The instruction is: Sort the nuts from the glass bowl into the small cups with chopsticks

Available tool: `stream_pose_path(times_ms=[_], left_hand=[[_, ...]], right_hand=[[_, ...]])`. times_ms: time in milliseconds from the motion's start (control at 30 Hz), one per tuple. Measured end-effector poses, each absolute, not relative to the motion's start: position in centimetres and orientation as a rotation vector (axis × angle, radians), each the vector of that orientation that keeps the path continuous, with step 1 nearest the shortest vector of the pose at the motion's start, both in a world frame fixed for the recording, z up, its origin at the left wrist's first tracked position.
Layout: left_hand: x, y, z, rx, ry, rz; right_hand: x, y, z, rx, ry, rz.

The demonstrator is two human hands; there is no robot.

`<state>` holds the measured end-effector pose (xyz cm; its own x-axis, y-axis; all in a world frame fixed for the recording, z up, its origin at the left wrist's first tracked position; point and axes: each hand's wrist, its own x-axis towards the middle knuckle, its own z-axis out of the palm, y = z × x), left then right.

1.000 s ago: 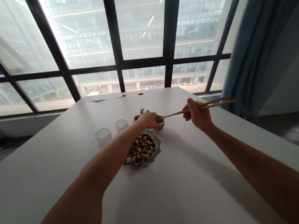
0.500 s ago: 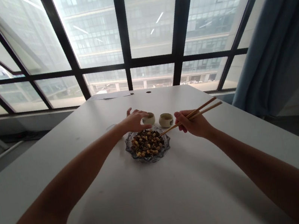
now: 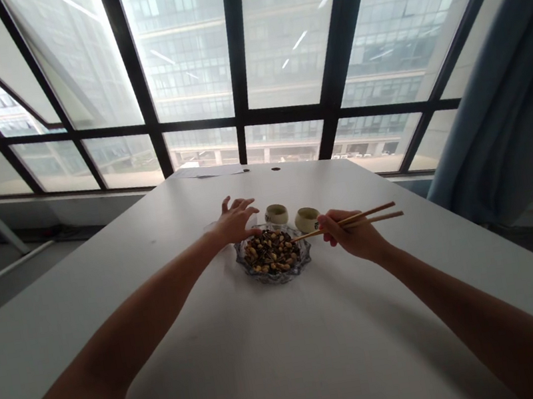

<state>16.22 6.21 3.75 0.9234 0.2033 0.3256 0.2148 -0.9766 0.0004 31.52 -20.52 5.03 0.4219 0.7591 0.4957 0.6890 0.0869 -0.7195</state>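
A clear scalloped glass bowl (image 3: pixel 304 255) stands on the table, filled with a mix of nuts and dark bits (image 3: pixel 272 250). Behind it sit two small cream cups, the left cup (image 3: pixel 276 214) and the right cup (image 3: pixel 307 219), both with dark markings. My left hand (image 3: pixel 238 221) is open, fingers spread, at the bowl's upper left rim and apart from the left cup. In my right hand (image 3: pixel 353 233) is a pair of wooden chopsticks (image 3: pixel 373 215), their tips over the right side of the nuts. Part of the right cup is hidden by that hand.
The white table (image 3: pixel 252 363) reaches to a window wall with dark frames (image 3: pixel 283 114). A blue curtain (image 3: pixel 491 117) hangs at the right. White sheets (image 3: pixel 206 171) lie at the table's far edge. Something transparent (image 3: pixel 210 227) lies behind my left wrist.
My left hand has drawn back from the left cup, leaving it in full view. The chopsticks have tilted flatter in my right hand. The camera view has shifted slightly.
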Motion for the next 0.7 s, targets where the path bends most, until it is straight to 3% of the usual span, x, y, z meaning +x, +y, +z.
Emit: stream_pose_path(times_ms=[267, 700], left_hand=[[12.5, 7.8, 2.7, -3.060, -0.582, -0.958], [9.1, 8.5, -2.5, -3.189, -1.007, -1.370]], right_hand=[[32.0, -19.8, 3.2, -1.586, -1.190, 0.059], [31.5, -19.4, 1.5, -1.462, -0.968, 0.028]])
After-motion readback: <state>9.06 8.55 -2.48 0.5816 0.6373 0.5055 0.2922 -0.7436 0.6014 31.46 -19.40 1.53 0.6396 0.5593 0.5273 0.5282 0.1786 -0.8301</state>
